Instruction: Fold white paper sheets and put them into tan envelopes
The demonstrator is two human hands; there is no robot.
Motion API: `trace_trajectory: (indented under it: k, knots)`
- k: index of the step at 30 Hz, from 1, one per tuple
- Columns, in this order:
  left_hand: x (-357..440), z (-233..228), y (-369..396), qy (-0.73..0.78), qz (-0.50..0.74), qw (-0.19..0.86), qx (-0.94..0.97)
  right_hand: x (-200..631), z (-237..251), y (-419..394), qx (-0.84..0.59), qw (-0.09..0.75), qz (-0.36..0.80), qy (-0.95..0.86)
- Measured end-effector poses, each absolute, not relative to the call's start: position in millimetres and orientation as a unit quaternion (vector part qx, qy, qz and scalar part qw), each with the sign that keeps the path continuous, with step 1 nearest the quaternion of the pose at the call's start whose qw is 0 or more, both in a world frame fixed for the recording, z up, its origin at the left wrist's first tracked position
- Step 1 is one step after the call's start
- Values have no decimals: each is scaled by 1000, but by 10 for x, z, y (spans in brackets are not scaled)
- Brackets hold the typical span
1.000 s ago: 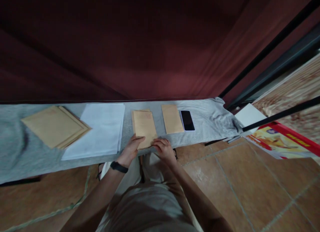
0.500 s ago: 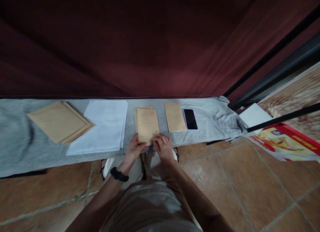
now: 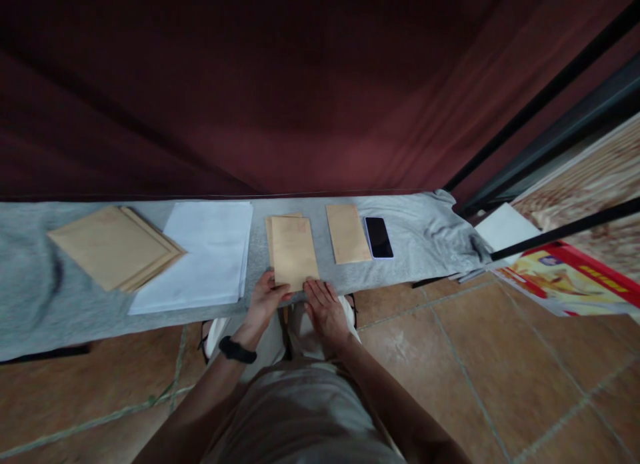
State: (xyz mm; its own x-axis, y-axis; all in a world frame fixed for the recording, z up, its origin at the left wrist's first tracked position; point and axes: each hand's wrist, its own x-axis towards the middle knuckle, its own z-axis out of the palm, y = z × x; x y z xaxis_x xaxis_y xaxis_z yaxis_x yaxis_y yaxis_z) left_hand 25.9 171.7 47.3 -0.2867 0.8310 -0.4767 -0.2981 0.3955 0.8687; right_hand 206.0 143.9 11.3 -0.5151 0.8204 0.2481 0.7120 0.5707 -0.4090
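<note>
A brown paper envelope lies upright in front of me, its printed mark near the top right. Another brown envelope shows beneath it at the left and top edges. My left hand pinches the lower left corner of the upper envelope between thumb and fingers, the wrist wearing a dark band. My right hand lies flat with fingers stretched, its fingertips on the envelope's lower right corner. Farther right rests a separate brown envelope, touching or close beside a dark-screened phone.
Several brown envelopes lie fanned at the left, overlapping a stack of white paper. A grey cloth covers the narrow table. A dark red curtain hangs behind. At right are black bars and a red-yellow printed box.
My right hand has flattened, its fingers now straighter at the envelope's lower right corner. My left hand keeps its pinch. The whole view has shifted slightly.
</note>
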Motion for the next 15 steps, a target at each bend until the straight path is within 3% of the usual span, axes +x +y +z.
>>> trace_trajectory:
  k: [15]
  knots:
    - [652, 893, 1656, 553, 543, 556, 300, 1935, 528, 1577, -527, 262, 94, -803]
